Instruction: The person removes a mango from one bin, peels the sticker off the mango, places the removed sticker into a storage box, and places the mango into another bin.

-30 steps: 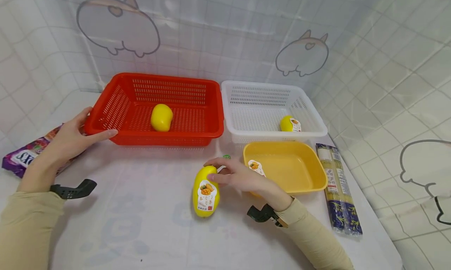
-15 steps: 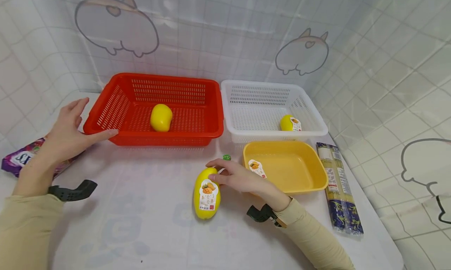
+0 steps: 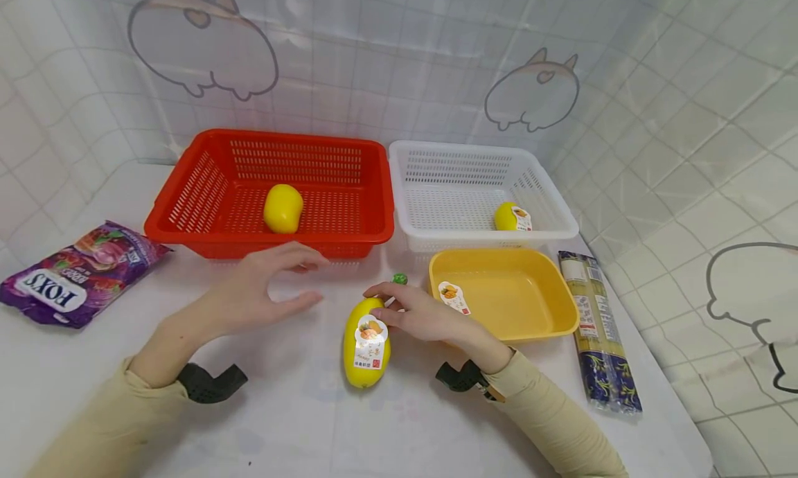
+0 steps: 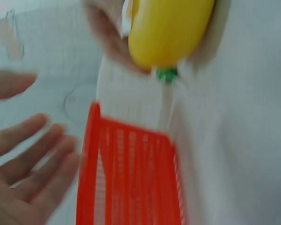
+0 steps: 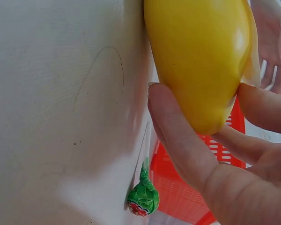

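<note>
A yellow mango (image 3: 357, 364) with a white label lies on the table. My right hand (image 3: 424, 313) pinches its far end; the right wrist view shows the thumb on one side and fingers (image 5: 185, 136) on the other. My left hand (image 3: 252, 294) hovers between the red basket (image 3: 280, 246) and the mango, fingers and thumb spread apart, holding nothing. Just beyond the right hand lies a green-wrapped lollipop (image 5: 143, 197). Another mango (image 3: 283, 209) sits inside the red basket.
Beside the red basket stands a white basket (image 3: 492, 239) holding a labelled mango (image 3: 506, 216). A yellow tray (image 3: 517, 291) is in front of it, with a mango label (image 3: 451, 296) at its left end. Noodle packs (image 3: 598, 332) lie right; a purple FOX'S bag (image 3: 81, 270) lies left.
My left hand has let go of the red basket's left rim and moved right toward the mango, uncovering the purple bag. The right hand and its mango have barely moved.
</note>
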`<state>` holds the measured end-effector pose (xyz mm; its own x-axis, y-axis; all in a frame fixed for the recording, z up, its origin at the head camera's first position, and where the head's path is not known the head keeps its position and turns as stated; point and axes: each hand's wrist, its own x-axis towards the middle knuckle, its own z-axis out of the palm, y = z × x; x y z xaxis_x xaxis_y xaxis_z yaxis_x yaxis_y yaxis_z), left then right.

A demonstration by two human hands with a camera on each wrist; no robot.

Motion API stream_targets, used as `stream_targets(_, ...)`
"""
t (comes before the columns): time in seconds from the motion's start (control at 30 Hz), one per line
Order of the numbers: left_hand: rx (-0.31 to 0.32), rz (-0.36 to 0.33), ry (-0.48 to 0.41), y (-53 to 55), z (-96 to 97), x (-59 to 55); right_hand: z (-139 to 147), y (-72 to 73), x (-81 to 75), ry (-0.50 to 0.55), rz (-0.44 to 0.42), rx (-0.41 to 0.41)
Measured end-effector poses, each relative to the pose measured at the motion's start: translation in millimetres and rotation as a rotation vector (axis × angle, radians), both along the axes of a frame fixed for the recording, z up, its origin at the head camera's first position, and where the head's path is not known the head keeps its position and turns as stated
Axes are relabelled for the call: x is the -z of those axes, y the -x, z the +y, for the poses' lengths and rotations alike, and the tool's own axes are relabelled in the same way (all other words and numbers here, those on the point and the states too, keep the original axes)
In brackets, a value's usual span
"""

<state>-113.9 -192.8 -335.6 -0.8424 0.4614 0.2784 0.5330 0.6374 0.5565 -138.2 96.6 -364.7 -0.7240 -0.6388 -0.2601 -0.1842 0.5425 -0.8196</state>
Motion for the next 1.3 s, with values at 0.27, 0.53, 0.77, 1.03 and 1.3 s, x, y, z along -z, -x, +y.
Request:
stream_targets(0.27, 0.091, -0.311, 0.112, -8.0, 23.1, 15.8, 0, 0.4, 0.6, -0.009, -0.011, -0.003)
stream_targets(0.53, 0.164, -0.366, 0.139, -17.8, 50.2, 29.3, 1, 0.3, 1.4, -0.009, 0.007, -0.011)
stream_targets(0.77, 0.118, -0.383, 0.171, -21.5, 62.6, 39.7, 1, 0.2, 0.8, -0.048, 0.044, 0.003)
stream_targets(1.03, 0.069, -0.377, 0.159, -22.5, 66.4, 44.2, 7, -1.9, -12.0, -0.065, 0.128, 0.002)
stream_targets(1.3, 0.064, -0.385, 0.131, -22.2, 67.1, 45.0, 18, -2.8, -30.6, -0.075, 0.237, 0.027)
